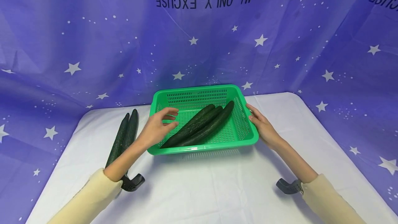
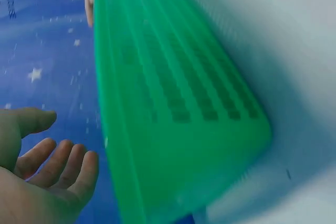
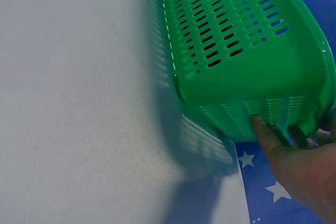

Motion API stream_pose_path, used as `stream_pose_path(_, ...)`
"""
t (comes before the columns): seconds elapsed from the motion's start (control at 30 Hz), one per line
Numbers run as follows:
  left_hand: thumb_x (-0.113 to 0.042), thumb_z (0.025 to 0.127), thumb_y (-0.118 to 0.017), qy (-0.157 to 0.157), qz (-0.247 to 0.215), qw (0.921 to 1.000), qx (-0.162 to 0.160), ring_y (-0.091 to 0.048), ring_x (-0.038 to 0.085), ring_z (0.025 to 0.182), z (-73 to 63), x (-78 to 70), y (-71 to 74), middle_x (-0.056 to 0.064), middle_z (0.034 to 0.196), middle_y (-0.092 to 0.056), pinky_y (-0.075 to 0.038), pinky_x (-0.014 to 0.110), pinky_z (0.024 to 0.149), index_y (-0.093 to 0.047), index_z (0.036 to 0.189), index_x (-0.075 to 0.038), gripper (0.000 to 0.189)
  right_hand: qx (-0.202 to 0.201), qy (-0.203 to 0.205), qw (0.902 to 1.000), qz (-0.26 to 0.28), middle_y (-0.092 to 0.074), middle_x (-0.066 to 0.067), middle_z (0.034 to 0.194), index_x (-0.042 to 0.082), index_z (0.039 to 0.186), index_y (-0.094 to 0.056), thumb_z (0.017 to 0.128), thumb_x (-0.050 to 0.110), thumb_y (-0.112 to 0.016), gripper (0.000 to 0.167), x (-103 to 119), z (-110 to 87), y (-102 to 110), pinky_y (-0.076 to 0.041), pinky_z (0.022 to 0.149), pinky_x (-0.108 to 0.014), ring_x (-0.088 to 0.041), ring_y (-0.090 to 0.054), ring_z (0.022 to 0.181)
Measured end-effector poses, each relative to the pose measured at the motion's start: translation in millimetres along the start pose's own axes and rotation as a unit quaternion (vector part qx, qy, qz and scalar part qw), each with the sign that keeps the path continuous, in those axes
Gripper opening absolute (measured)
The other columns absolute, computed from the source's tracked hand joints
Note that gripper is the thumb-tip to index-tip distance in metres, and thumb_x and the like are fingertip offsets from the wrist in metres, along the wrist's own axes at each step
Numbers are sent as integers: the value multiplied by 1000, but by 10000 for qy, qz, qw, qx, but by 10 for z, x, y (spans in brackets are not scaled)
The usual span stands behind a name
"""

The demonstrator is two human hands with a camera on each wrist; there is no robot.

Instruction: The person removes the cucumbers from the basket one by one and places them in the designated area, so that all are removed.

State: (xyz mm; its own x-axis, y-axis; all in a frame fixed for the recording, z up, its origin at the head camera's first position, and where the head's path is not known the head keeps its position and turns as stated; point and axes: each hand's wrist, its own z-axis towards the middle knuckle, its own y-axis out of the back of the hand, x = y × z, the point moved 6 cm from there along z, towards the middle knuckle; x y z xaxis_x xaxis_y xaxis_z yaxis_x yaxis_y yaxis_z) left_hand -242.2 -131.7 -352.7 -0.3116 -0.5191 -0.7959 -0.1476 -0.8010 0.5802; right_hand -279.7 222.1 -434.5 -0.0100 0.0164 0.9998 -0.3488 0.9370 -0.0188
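Note:
A green plastic basket [image 1: 205, 149] with slotted walls sits on the white-covered table. Three dark green cucumbers [image 1: 203, 127] lie slantwise inside it, side by side. My left hand [image 1: 158, 125] is over the basket's left end, fingers loosely bent and nothing in them. The left wrist view shows this hand [image 2: 52, 177] apart from the basket's wall. At the right end, my right hand [image 1: 262, 125] holds the basket, thumb at the rim and fingers against the outer wall [image 3: 252, 114]. Two more cucumbers [image 1: 130, 130] lie on the table to the left, partly hidden behind my left forearm.
The white tablecloth [image 1: 202, 189] spreads in front of the basket. A purple-blue curtain [image 1: 199, 54] with white stars hangs close behind and beside the table. Dark curved wrist mounts [image 1: 289, 186] stick out from both sleeves.

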Motion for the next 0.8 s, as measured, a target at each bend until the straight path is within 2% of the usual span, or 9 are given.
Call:
stream_pose_path(0.2, -6, 94, -70, -13, -140, 9991, 393, -61, 36, 116, 161, -68, -390, 16, 128, -61, -53, 41, 91, -57, 135, -4, 43, -12, -16, 10000, -8, -20, -19, 160, 15, 162, -9, 111, 23, -33, 57, -9, 1, 4, -49, 93, -26, -24, -47, 124)
stream_pose_path(0.43, -8, 93, -72, 53, 96, 9955, 945, -60, 31, 115, 291, -50, -765, 17, 128, -61, -50, 42, 93, -55, 138, 0, 49, -13, 22, 10000, -6, -21, -20, 159, 14, 162, -9, 112, 23, -33, 57, 1, 5, 0, -50, 92, -26, -22, -50, 121)
stream_pose_path(0.63, -9, 92, -74, 236, 344, 9900, 1351, -59, 31, 116, 385, -11, -977, 15, 130, -61, -50, 39, 94, -53, 141, -2, 53, -7, 14, 10000, -4, -23, -22, 157, 14, 162, -9, 111, 24, -33, 57, 1, 7, -5, -50, 91, -26, -20, -50, 120)
stream_pose_path(0.8, -8, 89, -77, 100, 666, 9860, 1527, -58, 31, 119, 436, -42, -1084, 17, 131, -61, -49, 41, 97, -52, 143, -1, 59, -6, 29, 10000, -56, -21, -21, 159, 14, 162, -9, 111, 24, -33, 57, 2, 4, -4, -49, 93, -25, -22, -48, 123)
